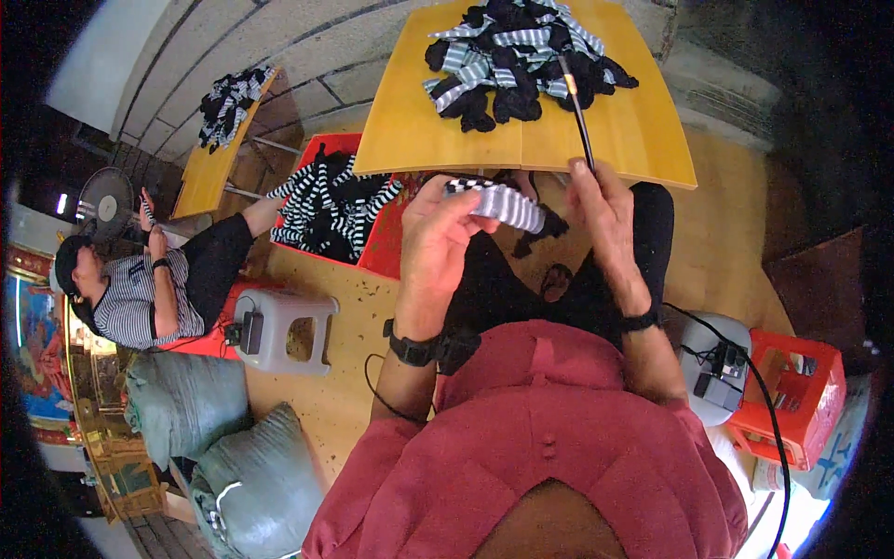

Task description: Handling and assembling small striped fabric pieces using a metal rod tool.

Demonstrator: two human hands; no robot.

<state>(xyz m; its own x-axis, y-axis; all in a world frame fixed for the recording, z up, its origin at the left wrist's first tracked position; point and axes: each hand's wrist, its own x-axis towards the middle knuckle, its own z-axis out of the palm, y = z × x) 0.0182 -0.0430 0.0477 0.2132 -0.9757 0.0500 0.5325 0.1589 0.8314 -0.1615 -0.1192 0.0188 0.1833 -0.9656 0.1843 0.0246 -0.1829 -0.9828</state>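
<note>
My left hand (434, 233) is closed around a grey-and-white striped sock (512, 207), whose black end hangs toward my lap. In my right hand (605, 219), fingers closed, is the lower end of a thin black rod (580, 119) with a pale band. The rod points away from me over the table, and its far end reaches the pile of socks. That heap of black and striped socks (517, 70) lies on the yellow wooden table (400, 116) in front of me.
Left of the table stands a red bin (321, 253) of striped socks. A co-worker (149, 289) sits farther left near another sock-covered table (197, 182). Stuffed sacks (256, 480) lie lower left. A grey stool (296, 326) stands left, a red stool (792, 391) right, with a black cable (768, 410) alongside.
</note>
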